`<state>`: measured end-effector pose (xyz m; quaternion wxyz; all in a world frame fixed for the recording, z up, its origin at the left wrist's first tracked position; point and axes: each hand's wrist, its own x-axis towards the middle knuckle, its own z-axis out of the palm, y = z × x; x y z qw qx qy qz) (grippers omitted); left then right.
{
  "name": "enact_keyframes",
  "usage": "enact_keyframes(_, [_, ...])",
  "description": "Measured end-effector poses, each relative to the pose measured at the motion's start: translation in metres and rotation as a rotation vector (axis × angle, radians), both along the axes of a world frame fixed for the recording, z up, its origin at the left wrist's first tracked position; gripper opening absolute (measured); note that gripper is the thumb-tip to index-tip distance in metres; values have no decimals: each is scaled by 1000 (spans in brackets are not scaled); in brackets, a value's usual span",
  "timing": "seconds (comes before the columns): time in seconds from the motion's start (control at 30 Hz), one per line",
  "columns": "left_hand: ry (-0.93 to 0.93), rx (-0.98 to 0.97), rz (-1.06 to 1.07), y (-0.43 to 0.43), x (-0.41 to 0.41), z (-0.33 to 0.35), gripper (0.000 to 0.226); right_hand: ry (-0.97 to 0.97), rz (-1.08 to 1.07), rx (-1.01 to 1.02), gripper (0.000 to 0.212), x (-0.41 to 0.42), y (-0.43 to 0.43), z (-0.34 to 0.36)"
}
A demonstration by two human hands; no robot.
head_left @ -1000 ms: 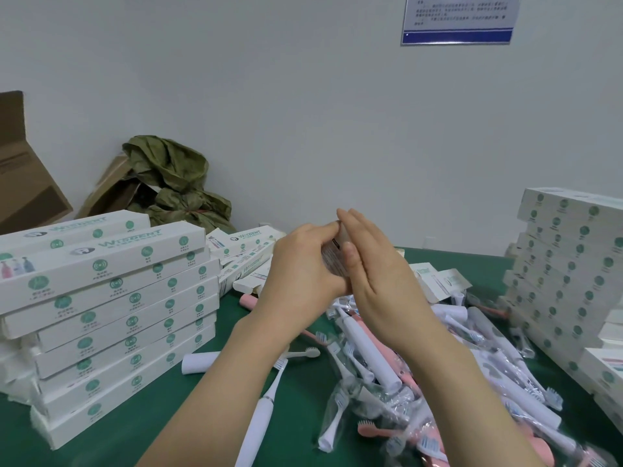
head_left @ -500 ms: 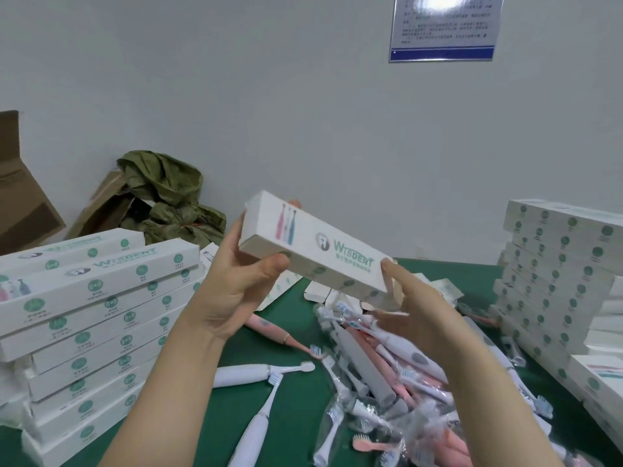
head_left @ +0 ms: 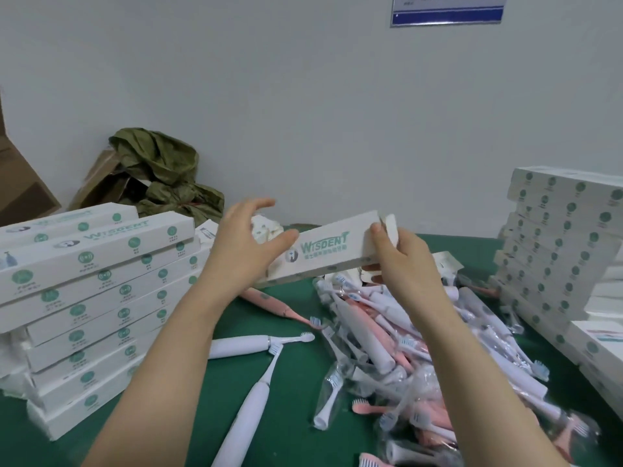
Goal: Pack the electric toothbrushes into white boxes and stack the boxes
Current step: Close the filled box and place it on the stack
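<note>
A long white box (head_left: 332, 251) with green WISDENT lettering hangs above the green table, between both hands. My left hand (head_left: 244, 244) holds its left end, thumb on the printed face and fingers behind. My right hand (head_left: 401, 261) grips the right end, where a small white end flap (head_left: 391, 229) stands open above my fingers. Below lies a heap of white and pink electric toothbrushes (head_left: 404, 348) with bagged brush heads. A stack of white boxes (head_left: 94, 298) stands at the left, and another stack of boxes (head_left: 559, 247) at the right.
Two white toothbrushes (head_left: 256, 343) and a pink toothbrush (head_left: 276, 303) lie loose on the green table (head_left: 296, 399). Flat unfolded boxes (head_left: 445, 261) lie behind the heap. A brown carton with green cloth (head_left: 158, 173) stands against the back wall.
A second ago both hands were closed over the box end-on. The box has since turned lengthwise and lowered toward the right, and its right end flap now stands open.
</note>
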<state>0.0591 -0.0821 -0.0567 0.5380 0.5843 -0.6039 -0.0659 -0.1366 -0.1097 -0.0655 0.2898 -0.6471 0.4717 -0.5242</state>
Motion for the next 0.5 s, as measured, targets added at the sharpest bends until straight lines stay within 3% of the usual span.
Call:
enact_keyframes(0.1, [-114, -14, -234, 14, -23, 8, 62, 107, -12, -88, 52, 15, 13, 5])
enact_keyframes(0.2, [-259, -52, -315, 22, -42, 5, 78, 26, 29, -132, 49, 24, 22, 10])
enact_keyframes(0.33, [-340, -200, -348, 26, -45, 10, 45, -179, 103, -110, 39, 17, 25, 18])
enact_keyframes(0.43, [-363, -177, -319, 27, -43, 13, 16, -321, 209, 18, 36, 7, 26, 22])
enact_keyframes(0.5, [-267, -129, -306, 28, -45, 13, 16, -336, 228, 60, 31, 7, 24, 22])
